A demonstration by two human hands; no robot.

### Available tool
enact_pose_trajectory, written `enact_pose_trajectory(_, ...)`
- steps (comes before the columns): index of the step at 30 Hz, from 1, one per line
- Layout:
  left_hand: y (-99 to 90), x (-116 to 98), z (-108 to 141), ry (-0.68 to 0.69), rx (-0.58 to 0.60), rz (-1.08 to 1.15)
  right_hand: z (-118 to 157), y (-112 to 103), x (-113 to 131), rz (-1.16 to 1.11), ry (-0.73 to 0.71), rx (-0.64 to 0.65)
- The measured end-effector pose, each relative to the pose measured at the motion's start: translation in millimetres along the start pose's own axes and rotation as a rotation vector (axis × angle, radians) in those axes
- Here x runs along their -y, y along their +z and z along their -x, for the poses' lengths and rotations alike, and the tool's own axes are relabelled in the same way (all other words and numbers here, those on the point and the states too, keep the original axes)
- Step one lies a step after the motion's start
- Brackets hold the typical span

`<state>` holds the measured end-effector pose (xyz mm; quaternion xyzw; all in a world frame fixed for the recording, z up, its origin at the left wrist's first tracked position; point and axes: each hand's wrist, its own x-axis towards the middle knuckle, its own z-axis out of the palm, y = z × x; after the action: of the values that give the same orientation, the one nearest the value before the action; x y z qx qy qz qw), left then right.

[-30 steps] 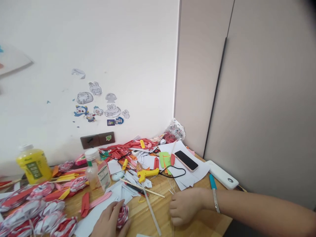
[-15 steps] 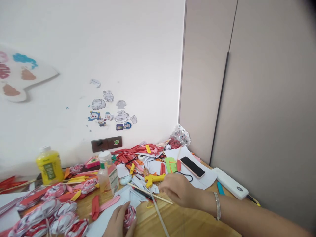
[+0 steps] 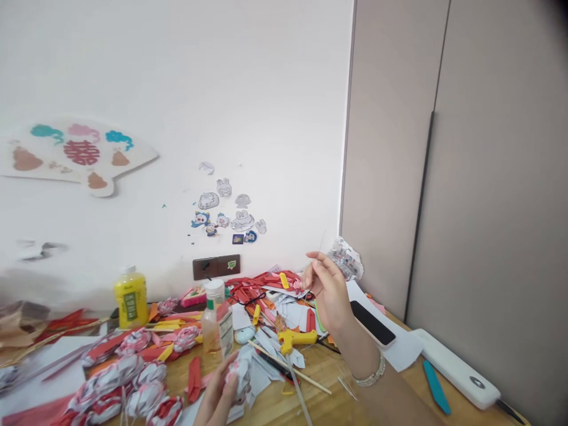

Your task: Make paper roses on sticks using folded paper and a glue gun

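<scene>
My left hand (image 3: 217,393) is closed around a white, pink and red folded-paper flower (image 3: 240,376) near the table's front edge. My right hand (image 3: 327,287) is raised above the table with thumb and fingers pinched together. A faint thin strand (image 3: 323,239) shows just above those fingertips; whether they grip it is too fine to tell. Between and below the hands lies a yellow glue gun (image 3: 298,339), with a long translucent glue stick (image 3: 300,387) coming out of its back. A thin wooden stick (image 3: 306,374) and a dark pen (image 3: 273,364) lie beside it.
Several finished paper flowers (image 3: 146,384) lie at the left. A yellow bottle (image 3: 131,299) and a clear jar (image 3: 215,322) stand behind them. Red paper strips (image 3: 252,290) heap against the wall. A phone (image 3: 373,323) and a white power strip (image 3: 457,367) lie right.
My right hand has risen from beside the glue gun to above the table, fingers pinched. The flower in my left hand is turned to show more white. The view has swung left.
</scene>
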<state>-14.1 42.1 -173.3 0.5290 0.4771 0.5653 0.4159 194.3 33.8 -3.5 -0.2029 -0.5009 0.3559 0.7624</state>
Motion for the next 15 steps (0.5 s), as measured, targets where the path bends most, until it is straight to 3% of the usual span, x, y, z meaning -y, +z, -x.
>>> enact_pose_trajectory(2,3.9,-25,0,-0.067,0.004,0.292,0,3,6,0.101,-0.004,0.071)
enact_pose_trajectory(4,7.2,-54,-2,-0.006,0.070,0.528,3,5,13,0.278,-0.011,0.195)
enact_pose_trajectory(7,6.6,-102,-8,0.099,0.092,0.600,10,6,24,0.531,-0.088,0.398)
enact_pose_trajectory(10,1.4,-144,-10,0.175,0.092,0.664,18,7,31,0.703,-0.287,0.529)
enact_pose_trajectory(15,4.1,-178,-2,0.294,0.002,0.724,29,9,34,0.810,-0.607,0.559)
